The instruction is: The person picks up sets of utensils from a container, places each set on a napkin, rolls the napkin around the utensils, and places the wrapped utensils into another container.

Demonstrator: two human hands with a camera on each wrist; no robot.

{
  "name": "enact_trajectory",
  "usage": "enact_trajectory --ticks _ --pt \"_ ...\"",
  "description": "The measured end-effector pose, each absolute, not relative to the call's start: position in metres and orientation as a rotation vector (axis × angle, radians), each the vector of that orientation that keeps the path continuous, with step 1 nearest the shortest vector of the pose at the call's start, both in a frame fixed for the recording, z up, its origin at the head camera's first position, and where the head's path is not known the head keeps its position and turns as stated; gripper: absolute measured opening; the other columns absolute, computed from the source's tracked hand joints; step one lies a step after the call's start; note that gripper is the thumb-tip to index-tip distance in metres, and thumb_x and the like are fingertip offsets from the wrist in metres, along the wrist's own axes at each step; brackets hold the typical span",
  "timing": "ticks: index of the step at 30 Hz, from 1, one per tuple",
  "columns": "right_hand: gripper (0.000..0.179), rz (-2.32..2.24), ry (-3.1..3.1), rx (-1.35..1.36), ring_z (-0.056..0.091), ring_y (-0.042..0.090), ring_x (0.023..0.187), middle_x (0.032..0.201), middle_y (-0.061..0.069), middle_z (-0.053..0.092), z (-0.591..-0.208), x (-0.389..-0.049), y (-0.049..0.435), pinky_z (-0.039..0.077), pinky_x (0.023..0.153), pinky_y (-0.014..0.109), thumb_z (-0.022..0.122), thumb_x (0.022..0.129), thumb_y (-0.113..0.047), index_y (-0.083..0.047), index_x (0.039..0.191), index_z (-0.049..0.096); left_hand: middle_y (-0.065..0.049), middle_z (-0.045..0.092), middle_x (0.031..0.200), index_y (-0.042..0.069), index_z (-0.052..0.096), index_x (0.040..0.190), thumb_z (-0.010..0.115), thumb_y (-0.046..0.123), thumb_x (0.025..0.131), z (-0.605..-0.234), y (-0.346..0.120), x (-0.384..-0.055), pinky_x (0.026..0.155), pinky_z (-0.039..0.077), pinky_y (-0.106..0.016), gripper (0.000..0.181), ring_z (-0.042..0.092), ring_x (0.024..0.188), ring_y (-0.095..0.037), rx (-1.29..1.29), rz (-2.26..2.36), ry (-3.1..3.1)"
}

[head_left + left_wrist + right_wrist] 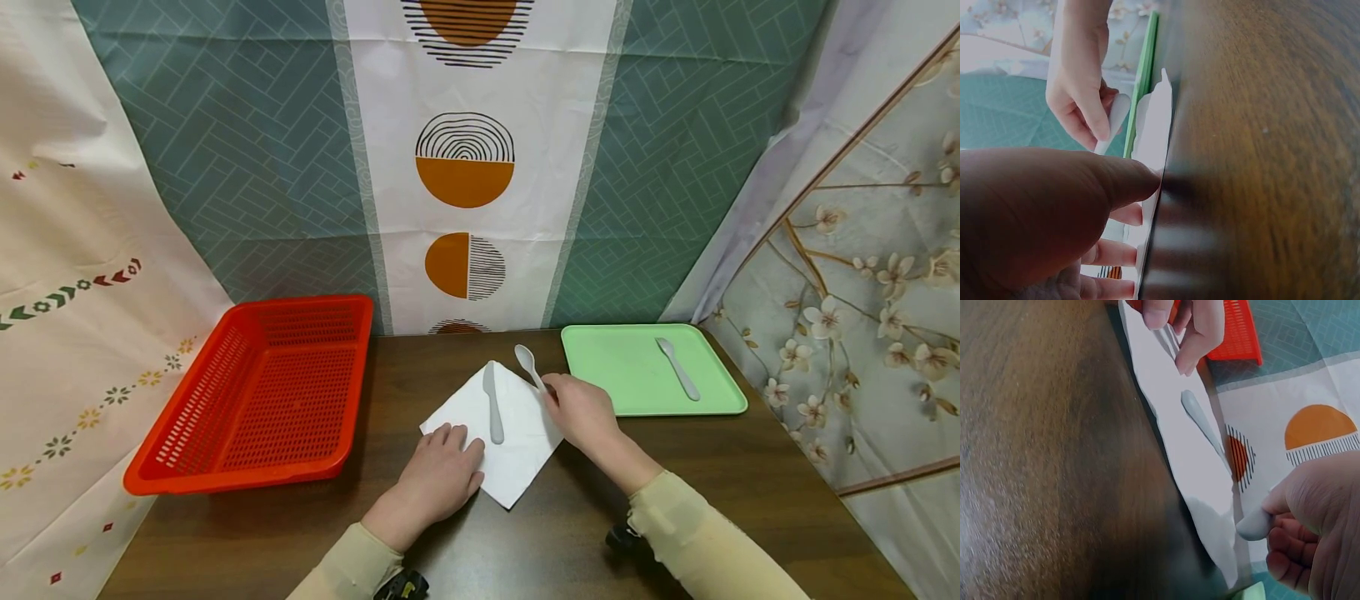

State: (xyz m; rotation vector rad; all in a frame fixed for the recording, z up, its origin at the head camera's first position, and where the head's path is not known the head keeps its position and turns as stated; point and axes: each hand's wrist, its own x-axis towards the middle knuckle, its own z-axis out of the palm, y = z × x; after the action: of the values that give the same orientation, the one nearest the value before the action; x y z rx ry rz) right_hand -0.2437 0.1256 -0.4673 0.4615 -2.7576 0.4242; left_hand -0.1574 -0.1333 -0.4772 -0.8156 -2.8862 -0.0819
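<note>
The right grip [581, 410] reaches in with fingers bent, pinching the handle of a smooth, pale spoon [527, 362] at the napkin's far right edge, its bowl pointing far and left. The left grip [441, 473], fingers loosely extended, rests on the near left edge of the white, square napkin [521, 450]. On this lies a grey knife [493, 408], blade far. The desk [401, 375] is wood-grained; at far right is a round-cornered green tray [607, 379].

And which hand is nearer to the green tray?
Right: the right hand is by the left edge of the green tray, holding a spoon; the left hand, farther away, touches the napkin.
</note>
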Motion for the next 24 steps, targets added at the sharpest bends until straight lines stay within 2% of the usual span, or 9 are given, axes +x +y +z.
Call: enact_trajectory --ticks 8,16,24 --pt "0.024 0.451 -2.798 0.463 0.077 0.027 0.093 0.109 0.010 0.079 -0.468 -0.242 0.117 0.060 0.075 0.047 0.078 0.102 -0.011 -0.005 0.125 0.079 -0.021 0.064 0.126 0.010 0.068 0.121 0.078 0.031 0.102 -0.479 -0.133 -0.159 0.102 0.053 -0.062 0.030 0.062 0.123 -0.046 -0.809 -0.081 -2.903" --pt "0.024 0.500 -2.797 0.476 0.074 0.023 0.086 0.103 0.006 0.079 -0.470 -0.242 0.111 0.059 0.073 0.045 0.079 0.101 -0.012 -0.007 0.124 0.079 -0.020 0.064 0.126 0.011 0.068 0.122 0.078 0.032 0.102 -0.480 -0.133 -0.160 0.102 0.053 -0.062 0.031 0.062 0.122 -0.044 -0.805 -0.068 -2.915" --pt "0.028 0.554 -2.835 0.458 0.075 0.023 0.086 0.097 0.004 0.079 -0.474 -0.244 0.106 0.059 0.072 0.044 0.079 0.101 -0.012 -0.007 0.129 0.078 -0.019 0.063 0.123 0.011 0.068 0.120 0.078 0.033 0.102 -0.481 -0.133 -0.159 0.100 0.054 -0.060 0.030 0.062 0.120 -0.043 -0.810 -0.056 -2.899"
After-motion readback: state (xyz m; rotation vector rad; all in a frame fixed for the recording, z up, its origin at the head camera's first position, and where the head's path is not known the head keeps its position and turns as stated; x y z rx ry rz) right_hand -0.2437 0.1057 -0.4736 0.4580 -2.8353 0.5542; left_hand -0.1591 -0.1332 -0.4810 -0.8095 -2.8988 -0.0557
